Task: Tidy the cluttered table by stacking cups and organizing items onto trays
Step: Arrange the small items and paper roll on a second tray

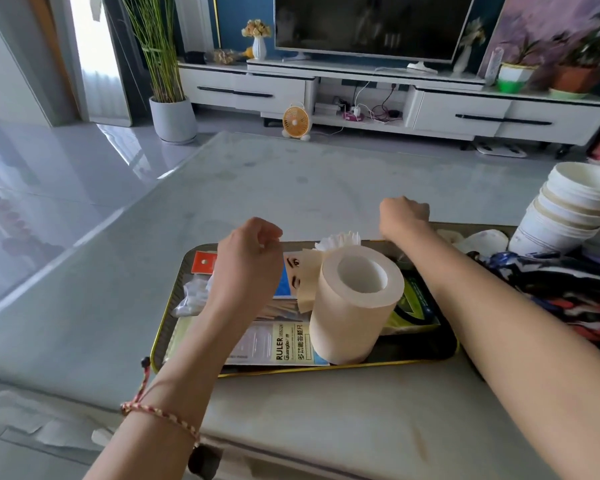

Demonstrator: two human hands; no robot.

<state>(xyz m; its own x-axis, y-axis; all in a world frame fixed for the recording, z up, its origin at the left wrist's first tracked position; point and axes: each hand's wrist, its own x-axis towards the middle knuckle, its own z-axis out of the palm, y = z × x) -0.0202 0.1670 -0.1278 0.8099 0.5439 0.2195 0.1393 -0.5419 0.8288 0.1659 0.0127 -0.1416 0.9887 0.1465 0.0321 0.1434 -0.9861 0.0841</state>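
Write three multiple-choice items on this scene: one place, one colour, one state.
1. The roll stands: A on the floor; B on the tray; C on the TV stand.
2. The card at the tray's far-left corner is: A green; B white; C red.
3. The roll is: A upright; B on its side; C crushed flat.
Key: 1 B, its base sits inside the tray's rim; 2 C, it shows red-orange; 3 A, its hollow core faces up.

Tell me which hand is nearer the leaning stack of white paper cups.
Right. The right hand is left of the stack of white paper cups, at the far rim of the dark tray; the left hand is farther left, over the tray's left half.
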